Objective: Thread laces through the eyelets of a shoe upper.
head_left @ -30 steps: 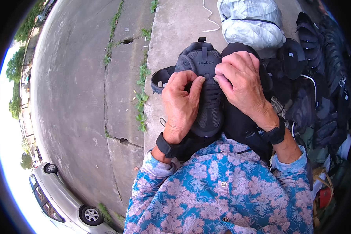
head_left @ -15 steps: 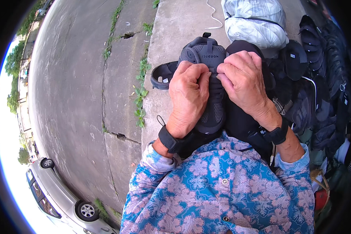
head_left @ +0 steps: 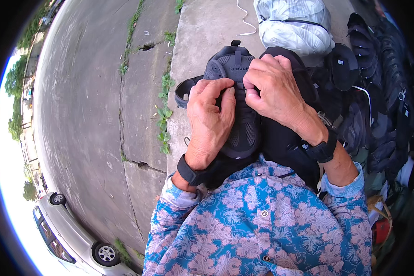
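Observation:
A dark grey sneaker (head_left: 244, 124) rests on my lap, its toe toward me and its tongue and heel loop pointing away. My left hand (head_left: 211, 112) is over its left side, with the thumb and forefinger tips brought together at the top of the lacing. Across from it, my right hand (head_left: 276, 89) pinches with bent fingers at the right edge of the same lacing. What the fingertips hold is too small and hidden to make out. Beyond my left hand, a dark open shoe (head_left: 183, 94) sits on the concrete ledge.
A white plastic-wrapped bundle (head_left: 294, 27) with a black strap lies ahead on the ledge (head_left: 207, 27). A white lace (head_left: 246, 25) lies beside it. Many dark shoes (head_left: 368, 55) are heaped at my right. A silver car (head_left: 73, 234) is parked at far left.
My hands and the sneaker appear slightly further left in the view. The left fingertips have turned toward the right hand, and both hands remain at the top of the lacing.

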A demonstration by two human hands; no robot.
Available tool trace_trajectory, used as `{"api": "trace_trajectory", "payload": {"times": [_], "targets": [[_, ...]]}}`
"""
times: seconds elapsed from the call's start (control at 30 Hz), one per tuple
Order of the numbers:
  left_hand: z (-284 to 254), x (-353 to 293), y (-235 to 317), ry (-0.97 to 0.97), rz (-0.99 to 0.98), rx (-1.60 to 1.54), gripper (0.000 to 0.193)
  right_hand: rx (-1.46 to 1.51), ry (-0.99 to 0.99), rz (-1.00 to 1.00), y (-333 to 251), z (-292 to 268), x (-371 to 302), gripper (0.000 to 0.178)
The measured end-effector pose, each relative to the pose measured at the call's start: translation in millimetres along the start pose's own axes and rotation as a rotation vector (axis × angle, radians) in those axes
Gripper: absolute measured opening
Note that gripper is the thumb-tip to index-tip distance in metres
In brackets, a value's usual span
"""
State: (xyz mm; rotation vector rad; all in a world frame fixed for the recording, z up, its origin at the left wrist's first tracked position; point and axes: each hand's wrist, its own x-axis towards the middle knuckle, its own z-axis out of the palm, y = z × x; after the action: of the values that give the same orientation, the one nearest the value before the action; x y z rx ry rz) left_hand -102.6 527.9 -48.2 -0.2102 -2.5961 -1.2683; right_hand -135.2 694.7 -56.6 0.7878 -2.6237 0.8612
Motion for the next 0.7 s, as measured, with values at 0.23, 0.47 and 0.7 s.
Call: {"api": "trace_trajectory", "payload": {"times": [0.23,0.47,0.7], "targets": [[-18,19,-12,-0.007,0.004,0.042,0.016,-0.058,-0.034,-0.081,12,-21,-16,0.008],[-22,36,-23,-0.182,0.286,0.116,0.015,-0.04,-0.062,-0.031,2,-22,-9,0.014],[-23,48,-21,-0.217,0.449,0.233,0.015,-0.099,-0.005,-0.039,-2,-13,-8,0.016]]}}
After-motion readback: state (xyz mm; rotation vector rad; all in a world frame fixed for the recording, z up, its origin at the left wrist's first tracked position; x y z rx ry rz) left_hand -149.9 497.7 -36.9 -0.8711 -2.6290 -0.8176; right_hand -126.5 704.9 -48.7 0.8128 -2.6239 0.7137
